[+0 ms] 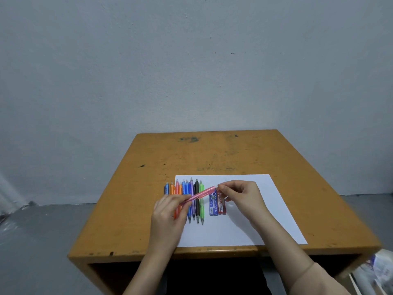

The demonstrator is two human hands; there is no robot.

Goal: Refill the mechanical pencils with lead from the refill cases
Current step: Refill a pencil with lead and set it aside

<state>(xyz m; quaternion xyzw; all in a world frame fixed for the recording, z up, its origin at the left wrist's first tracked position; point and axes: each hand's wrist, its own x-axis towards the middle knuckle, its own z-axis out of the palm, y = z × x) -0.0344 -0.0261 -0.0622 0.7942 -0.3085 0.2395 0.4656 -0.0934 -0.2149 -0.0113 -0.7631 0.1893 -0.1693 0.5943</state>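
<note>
Holding the pink pencil (201, 194) in both hands, you have it slanted in the air over the row (197, 209) of pencils and the far ends of the cases. Your left hand (170, 211) grips its lower end, fingers curled round the barrel. Your right hand (240, 194) pinches the upper cap end between thumb and fingertip, other fingers loosely curled (cap on or pulled off: too small to tell).

The row lies side by side, tips toward you, across the left edge of the paper (244, 226). The blue and orange ones at far left sit off the sheet on the bare table (212, 154); purple, black and green sit on it. Your left hand covers the near ends of the orange ones.

Just right of the green pencil, across a narrow gap, the blue case (213, 204) and red case (221, 206) lie flat on the paper, touching each other, long sides parallel to the row.

Room to move: white sheet runs open from the red case to its right edge, partly under your right forearm. The paper's near edge lies close to the table's front edge. A wide band of wood runs from the paper's far edge to the table's far edge by the grey wall (191, 60), with narrower strips left and right of the sheet.
</note>
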